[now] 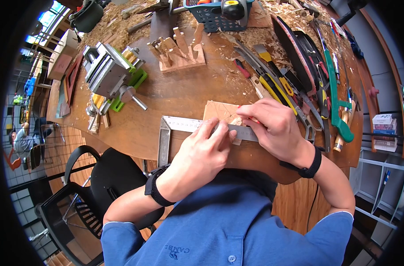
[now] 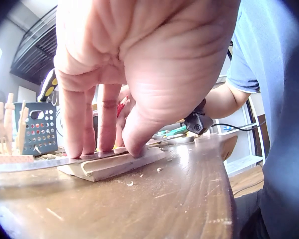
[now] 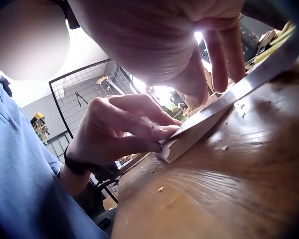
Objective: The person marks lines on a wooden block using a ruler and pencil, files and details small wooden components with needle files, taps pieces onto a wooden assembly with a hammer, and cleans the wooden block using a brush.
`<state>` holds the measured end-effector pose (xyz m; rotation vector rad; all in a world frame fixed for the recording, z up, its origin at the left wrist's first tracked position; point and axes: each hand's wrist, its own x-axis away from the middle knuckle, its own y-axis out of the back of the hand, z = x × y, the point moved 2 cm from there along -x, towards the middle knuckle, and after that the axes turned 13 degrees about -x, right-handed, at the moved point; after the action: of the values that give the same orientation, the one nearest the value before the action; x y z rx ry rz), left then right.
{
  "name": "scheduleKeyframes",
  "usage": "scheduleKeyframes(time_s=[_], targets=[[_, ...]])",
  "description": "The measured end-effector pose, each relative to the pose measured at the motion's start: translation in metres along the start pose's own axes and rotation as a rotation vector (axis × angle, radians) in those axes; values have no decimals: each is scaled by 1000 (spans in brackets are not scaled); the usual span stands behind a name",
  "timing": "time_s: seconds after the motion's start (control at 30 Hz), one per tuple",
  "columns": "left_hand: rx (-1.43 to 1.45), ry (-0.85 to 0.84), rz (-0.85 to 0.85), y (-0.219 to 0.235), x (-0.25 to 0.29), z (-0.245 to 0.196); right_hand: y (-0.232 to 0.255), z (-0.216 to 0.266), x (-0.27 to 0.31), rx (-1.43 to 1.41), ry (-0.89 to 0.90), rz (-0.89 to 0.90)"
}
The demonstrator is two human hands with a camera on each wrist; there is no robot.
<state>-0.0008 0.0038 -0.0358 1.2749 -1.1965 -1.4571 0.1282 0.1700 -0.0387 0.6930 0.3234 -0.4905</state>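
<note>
A small flat wooden board (image 1: 217, 109) lies near the table's front edge. Across it runs the steel blade of a try square (image 1: 183, 124), whose thick stock (image 1: 164, 144) points toward the body on the left. My left hand (image 1: 201, 153) holds the blade down, fingertips on top and thumb (image 2: 134, 144) at the near edge of the board (image 2: 122, 167). On the right, my right hand (image 1: 277, 128) pinches a thin red pencil (image 1: 254, 119) over the board, close to the blade. Its tip is hidden behind the fingers.
A small vise (image 1: 111, 73) stands on the left. Behind the board is a wooden stand (image 1: 184, 64) with carved pegs. Knives, saws and a green-handled saw (image 1: 339, 119) lie to the right. A blue basket (image 1: 215, 20) and wood shavings (image 1: 273, 40) are at the back.
</note>
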Motion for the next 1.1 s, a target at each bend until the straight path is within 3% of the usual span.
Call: scheduleKeyframes(time_s=[1.1], targets=[[-53,-50,66,6,-2,1,-9,-9,-5,77,20,39]])
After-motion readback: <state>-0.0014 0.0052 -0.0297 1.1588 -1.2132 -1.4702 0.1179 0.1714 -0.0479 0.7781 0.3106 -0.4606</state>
